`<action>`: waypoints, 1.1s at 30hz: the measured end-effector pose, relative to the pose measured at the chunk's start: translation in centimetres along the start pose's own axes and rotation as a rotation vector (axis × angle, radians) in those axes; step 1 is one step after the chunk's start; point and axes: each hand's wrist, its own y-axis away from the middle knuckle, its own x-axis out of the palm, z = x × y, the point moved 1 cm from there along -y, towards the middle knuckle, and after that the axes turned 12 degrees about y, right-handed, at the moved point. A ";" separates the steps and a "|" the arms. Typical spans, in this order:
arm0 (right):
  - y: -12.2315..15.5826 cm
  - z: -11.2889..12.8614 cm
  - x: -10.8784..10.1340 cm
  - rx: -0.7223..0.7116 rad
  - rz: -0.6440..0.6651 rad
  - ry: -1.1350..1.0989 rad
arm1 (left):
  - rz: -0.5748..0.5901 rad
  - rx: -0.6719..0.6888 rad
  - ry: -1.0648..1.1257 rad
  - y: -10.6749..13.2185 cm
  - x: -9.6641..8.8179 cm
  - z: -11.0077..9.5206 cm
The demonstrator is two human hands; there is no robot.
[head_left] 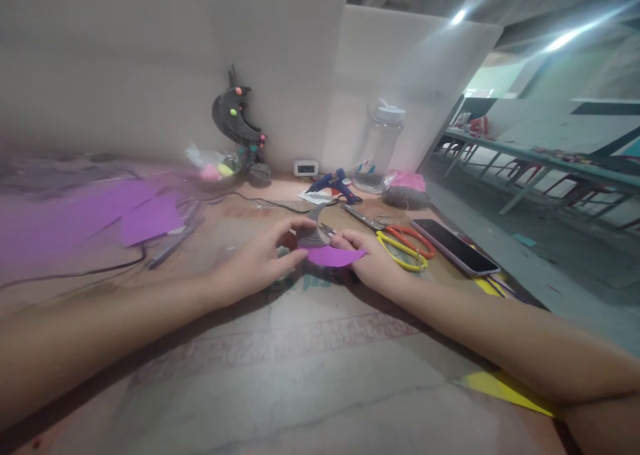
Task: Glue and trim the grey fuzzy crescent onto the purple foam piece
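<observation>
My left hand (287,245) pinches a grey crescent-shaped piece (314,232) together with a purple sheet (330,256) between thumb and fingers. At the sheet's right end, my right hand (357,245) is closed around small scissors (327,230). Only their pointed metal tips show, close to the crescent; the handles are hidden by the hand. The purple sheet reaches across to the right hand and lies against it. Just beyond the right hand, larger scissors (367,220) with orange and yellow handles rest on the table.
Behind are a blue glue gun (335,187), a small digital clock (306,168), a clear bottle (380,145) and a dark crescent ornament (233,115). A phone (455,247) lies right; purple sheets (150,218) and a cable (110,268) lie left. Yellow paper (507,392) is under my right forearm.
</observation>
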 end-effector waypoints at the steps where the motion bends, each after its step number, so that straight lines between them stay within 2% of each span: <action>1: 0.0 0.0 0.0 0.004 -0.005 -0.012 | 0.005 0.004 -0.028 -0.1 -0.1 -0.5; 5: 0.3 0.4 0.2 -0.028 -0.060 -0.055 | -0.017 0.009 -0.055 0.2 -0.1 -2.5; 7: 0.4 0.4 0.4 -0.061 -0.092 -0.051 | -0.039 -0.006 -0.053 0.6 0.0 -2.8; 10: 0.3 0.3 0.4 -0.072 -0.118 0.017 | -0.079 0.016 0.030 1.4 0.3 -1.7; 15: 0.0 0.4 -0.2 -0.096 -0.134 0.242 | -0.106 -0.052 0.200 1.7 0.8 0.6; 18: 0.3 0.7 -0.3 -0.123 -0.103 0.238 | -0.157 -0.048 0.230 1.5 0.8 0.7; 25: 0.8 1.0 -0.6 -0.212 -0.127 -0.100 | -0.228 -0.018 0.213 1.5 0.6 0.4; 27: 0.8 1.0 -0.5 -0.199 -0.141 -0.088 | -0.241 0.008 0.202 1.6 0.7 0.5; 33: 0.9 1.2 -0.2 -0.113 -0.107 0.143 | -0.220 0.084 0.188 1.7 0.8 0.4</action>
